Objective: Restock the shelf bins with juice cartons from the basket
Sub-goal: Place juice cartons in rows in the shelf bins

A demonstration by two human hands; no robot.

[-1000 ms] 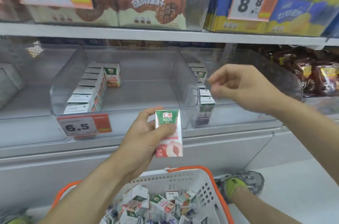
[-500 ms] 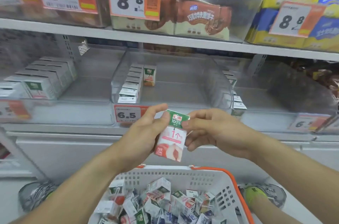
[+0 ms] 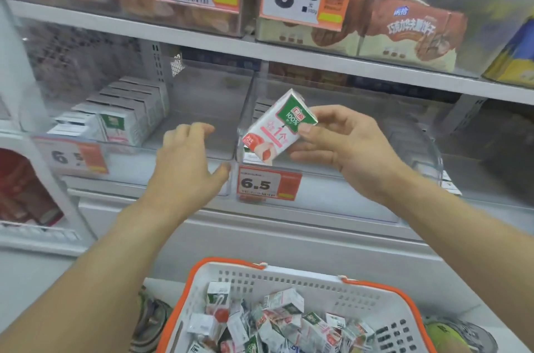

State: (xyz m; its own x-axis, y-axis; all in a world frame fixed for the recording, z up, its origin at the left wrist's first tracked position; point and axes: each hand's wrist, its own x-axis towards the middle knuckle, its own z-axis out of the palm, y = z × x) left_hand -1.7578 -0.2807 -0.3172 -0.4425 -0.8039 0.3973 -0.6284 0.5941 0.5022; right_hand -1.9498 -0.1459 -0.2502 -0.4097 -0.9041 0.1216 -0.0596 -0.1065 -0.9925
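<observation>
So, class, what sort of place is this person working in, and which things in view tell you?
Most likely a supermarket aisle. Price tags hang on clear shelf bins, boxed snacks fill the shelf above, and a shopping basket holds juice cartons.

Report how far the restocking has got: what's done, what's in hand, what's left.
Done: cartons stand in rows in the left bin.
In hand: the right hand holds a juice carton, tilted, in front of the middle bin; the left hand is open, holding nothing.
Left: the basket holds many loose cartons, so much remains.
</observation>
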